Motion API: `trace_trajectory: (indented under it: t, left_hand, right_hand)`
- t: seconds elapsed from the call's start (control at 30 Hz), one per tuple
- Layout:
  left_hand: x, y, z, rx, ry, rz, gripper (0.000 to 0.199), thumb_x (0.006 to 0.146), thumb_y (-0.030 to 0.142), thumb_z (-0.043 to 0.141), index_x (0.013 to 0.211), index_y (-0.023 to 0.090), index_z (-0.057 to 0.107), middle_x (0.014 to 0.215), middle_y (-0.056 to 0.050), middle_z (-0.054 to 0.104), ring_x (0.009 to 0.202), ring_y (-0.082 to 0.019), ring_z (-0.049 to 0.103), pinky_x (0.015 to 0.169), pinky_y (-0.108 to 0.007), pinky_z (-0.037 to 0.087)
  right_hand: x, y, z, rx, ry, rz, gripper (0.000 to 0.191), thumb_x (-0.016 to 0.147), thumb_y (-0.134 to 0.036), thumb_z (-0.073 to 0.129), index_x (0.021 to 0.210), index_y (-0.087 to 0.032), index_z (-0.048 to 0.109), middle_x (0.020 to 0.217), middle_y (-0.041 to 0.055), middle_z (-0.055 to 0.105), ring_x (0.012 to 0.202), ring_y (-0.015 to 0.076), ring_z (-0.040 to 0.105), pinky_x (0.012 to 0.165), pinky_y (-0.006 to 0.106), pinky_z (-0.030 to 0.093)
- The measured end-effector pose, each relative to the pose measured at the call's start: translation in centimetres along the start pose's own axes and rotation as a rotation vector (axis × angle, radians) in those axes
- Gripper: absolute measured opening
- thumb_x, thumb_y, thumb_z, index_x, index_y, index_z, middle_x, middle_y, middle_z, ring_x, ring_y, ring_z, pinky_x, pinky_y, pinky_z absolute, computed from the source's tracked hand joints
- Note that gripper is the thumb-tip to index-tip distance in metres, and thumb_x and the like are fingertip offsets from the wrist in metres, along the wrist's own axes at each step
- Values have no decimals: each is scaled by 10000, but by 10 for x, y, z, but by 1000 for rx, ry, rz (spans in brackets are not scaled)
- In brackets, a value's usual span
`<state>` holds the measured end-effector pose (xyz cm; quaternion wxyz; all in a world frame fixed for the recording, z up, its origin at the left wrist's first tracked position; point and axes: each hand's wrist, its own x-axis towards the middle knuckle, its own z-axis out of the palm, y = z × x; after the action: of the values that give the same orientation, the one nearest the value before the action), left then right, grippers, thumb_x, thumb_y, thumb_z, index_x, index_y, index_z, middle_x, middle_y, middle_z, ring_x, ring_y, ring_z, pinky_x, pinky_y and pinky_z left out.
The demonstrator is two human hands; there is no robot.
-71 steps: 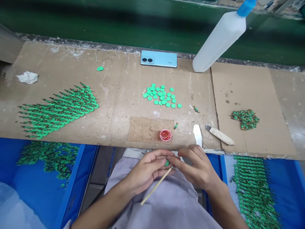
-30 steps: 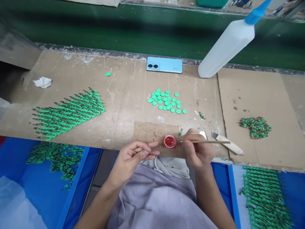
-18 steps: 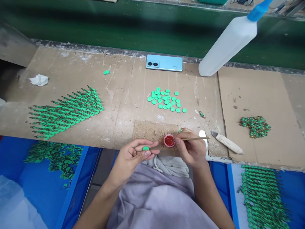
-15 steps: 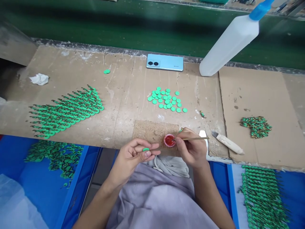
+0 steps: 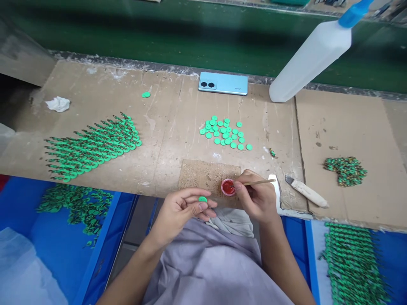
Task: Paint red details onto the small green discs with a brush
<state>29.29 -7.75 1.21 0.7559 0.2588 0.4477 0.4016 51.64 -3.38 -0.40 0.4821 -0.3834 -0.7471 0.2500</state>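
The green disc point(image 5: 202, 199) now shows its flat face in my left hand point(image 5: 182, 207).
One second ago it was not visible there; I judge the work is at the dipping step. At lower middle of the frame, my left thumb and fingers pinch it lightly, little open. My right hand point(image 5: 259, 197) is closed on a thin stick point(image 5: 260, 182), its tip at the cup point(image 5: 221, 189) of red liquid.

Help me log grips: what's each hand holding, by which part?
Left hand: round green disc, by its edge. Right hand: thin tan wooden stick, near its end at the round red cup.
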Motion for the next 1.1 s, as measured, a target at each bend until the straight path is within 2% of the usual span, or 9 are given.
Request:
trace_trajectory:
  t: [0.17, 0.37, 0.63, 0.77, 0.93, 1.1]
  left_hand:
    - [-2, 1, 3, 32, 3, 45, 318, 855, 358, 929, 1056, 153, 791, 919, -84, 895, 715, -189, 859, 622, -206, 676]
    - [0, 0, 5, -2, -2, 35, 315, 851, 364, 932, 1006, 156, 753, 899, -70, 892, 696, -186, 854, 620, -216, 687]
    - [0, -6, 8, 60, 37, 74, 224, 816, 175, 904, 1001, 159, 780, 904, -60, 893, 731, -168, 852, 658, -188, 671]
    - [0, -12, 9, 118, 76, 111, 190, 840, 163, 863, 1009, 167, 777, 886, -50, 890, 679, -150, 831, 648, -193, 667]
    - [-4, -12, 15, 193, 94, 121, 188, 828, 148, 842, 1001, 185, 778, 846, -28, 885, 678, -152, 830, 656, -194, 673]
    - [-8, -8, 21, 277, 64, 139, 180, 821, 162, 844, 989, 203, 795, 831, -12, 884, 760, -180, 862, 679, -190, 681]
  right_hand:
    - [1, 0, 0, 5, -3, 3, 194, 1007, -64, 605, 905, -211, 682, 728, 23, 709, 609, 180, 655, 556, 289, 498]
    - [0, 1, 0, 6, -8, 19, 197, 1016, -81, 611, 884, -206, 687, 714, 18, 711, 616, 174, 663, 539, 282, 489]
    - [-4, 4, 0, 38, -4, 45, 181, 1030, -94, 611, 916, -204, 700, 729, 23, 711, 621, 177, 651, 546, 293, 479]
    - [-12, 7, 0, 128, 80, 14, 155, 1041, -112, 606, 969, -208, 703, 744, 15, 680, 626, 174, 614, 571, 305, 475]
    - [-21, -16, 2, 222, 184, -64, 144, 1055, -143, 595, 1108, -192, 720, 820, 51, 713, 627, 197, 636, 568, 339, 518]
    - [-20, -44, 6, 266, 111, -165, 180, 1058, -88, 548, 1153, -116, 698, 821, 75, 713, 664, 197, 677, 561, 319, 538]
